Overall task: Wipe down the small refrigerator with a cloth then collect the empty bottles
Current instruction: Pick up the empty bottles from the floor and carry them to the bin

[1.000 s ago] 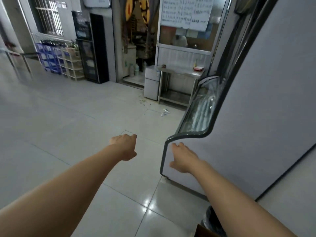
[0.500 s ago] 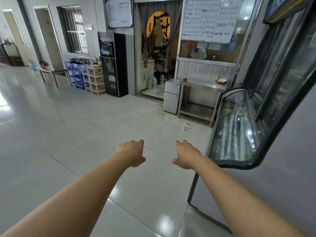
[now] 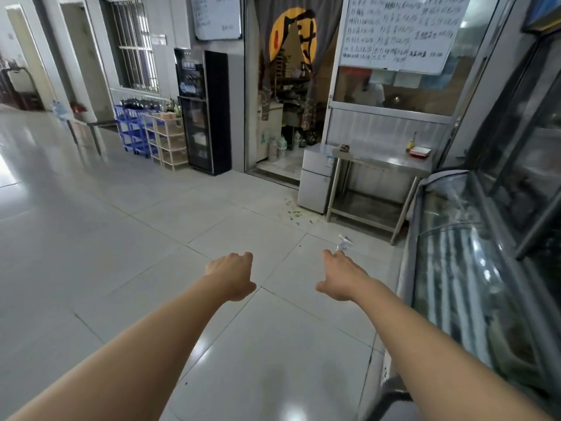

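Note:
A small silver two-door refrigerator (image 3: 315, 180) stands on the floor ahead, beside a doorway and against a steel table. Both my arms stretch forward over the tiled floor, far short of it. My left hand (image 3: 233, 273) hangs with loosely curled fingers and holds nothing. My right hand (image 3: 341, 276) is relaxed with fingers pointing forward and is empty. A crumpled clear plastic bottle (image 3: 344, 242) lies on the floor just beyond my right fingertips. Several bottles and jugs (image 3: 280, 145) stand inside the doorway. No cloth is in sight.
A steel table (image 3: 381, 162) holds a red tray (image 3: 420, 151). A glass display freezer (image 3: 455, 253) runs along my right side. Green scraps (image 3: 294, 212) litter the floor by the refrigerator. A black cabinet (image 3: 206, 113) and shelving racks (image 3: 158, 136) line the far wall.
My view has lifted and swung left, away from the grey freezer side, so the room and refrigerator appear. Both hands stay outstretched and empty; the right fingers have straightened a little.

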Available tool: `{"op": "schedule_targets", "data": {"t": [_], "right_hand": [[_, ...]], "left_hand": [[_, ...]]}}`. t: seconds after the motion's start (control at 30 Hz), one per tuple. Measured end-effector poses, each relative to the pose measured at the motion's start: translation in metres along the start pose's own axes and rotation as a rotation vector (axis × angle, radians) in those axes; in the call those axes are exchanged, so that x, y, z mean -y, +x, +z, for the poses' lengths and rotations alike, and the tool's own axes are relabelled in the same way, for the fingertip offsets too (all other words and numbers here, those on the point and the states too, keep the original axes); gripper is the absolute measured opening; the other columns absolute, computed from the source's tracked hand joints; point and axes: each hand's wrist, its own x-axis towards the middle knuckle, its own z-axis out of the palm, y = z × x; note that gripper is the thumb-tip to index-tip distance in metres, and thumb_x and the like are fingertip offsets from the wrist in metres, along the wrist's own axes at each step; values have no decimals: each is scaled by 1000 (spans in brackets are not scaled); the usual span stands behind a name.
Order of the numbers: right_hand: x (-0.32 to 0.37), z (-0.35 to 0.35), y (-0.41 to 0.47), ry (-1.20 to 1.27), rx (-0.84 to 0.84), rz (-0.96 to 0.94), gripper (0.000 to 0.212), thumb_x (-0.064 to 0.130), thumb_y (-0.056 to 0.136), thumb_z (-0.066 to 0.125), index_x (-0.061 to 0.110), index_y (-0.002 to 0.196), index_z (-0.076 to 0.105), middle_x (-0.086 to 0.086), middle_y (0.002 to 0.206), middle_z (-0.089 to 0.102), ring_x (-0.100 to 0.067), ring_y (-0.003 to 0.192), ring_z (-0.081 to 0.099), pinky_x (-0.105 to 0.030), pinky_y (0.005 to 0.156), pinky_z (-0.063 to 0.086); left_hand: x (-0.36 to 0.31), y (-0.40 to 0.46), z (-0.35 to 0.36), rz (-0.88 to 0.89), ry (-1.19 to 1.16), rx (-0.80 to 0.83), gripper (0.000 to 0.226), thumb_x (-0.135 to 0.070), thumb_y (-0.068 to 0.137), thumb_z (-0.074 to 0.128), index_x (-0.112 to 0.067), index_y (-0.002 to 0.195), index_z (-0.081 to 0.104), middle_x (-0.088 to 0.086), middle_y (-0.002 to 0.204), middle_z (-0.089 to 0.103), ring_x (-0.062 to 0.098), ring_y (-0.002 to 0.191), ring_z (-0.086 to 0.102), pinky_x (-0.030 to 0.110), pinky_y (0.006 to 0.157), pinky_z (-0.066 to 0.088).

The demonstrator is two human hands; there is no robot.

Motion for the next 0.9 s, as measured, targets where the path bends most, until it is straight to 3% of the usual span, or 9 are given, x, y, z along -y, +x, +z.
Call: {"op": "schedule_targets", "data": {"t": [0.2,0.47,0.73,0.9], "right_hand": [[-13,-10,123,12,19,97,65,32,89,58,10,141,25,-15,138,35,-31,119,45,-38,89,45],[-25,-44,281,102,-13,246,67,31,89,58,14,144,24,-16,140,33,-33,121,44,-40,92,44],[-69,-61,427,139,39,376,59,29,89,56,8,136,29,-17,136,34,-34,123,41,-40,95,42],[-120,-77,545,186,15,407,65,28,89,57,11,143,23,-15,139,32,-33,125,40,-38,94,41]], "left_hand": [[16,140,-7,66,-10,2,49,-37,88,54,-17,130,39,5,124,49,25,108,53,32,75,38],[29,343,-43,214,39,32,52,-37,88,54,-16,132,37,7,127,50,28,112,53,36,85,43],[3,517,-47,340,66,83,53,-39,88,55,-17,132,37,6,129,50,27,115,52,36,88,43],[-29,646,-46,371,96,87,52,-40,88,55,-17,132,38,6,128,50,26,114,52,36,87,43]]}}
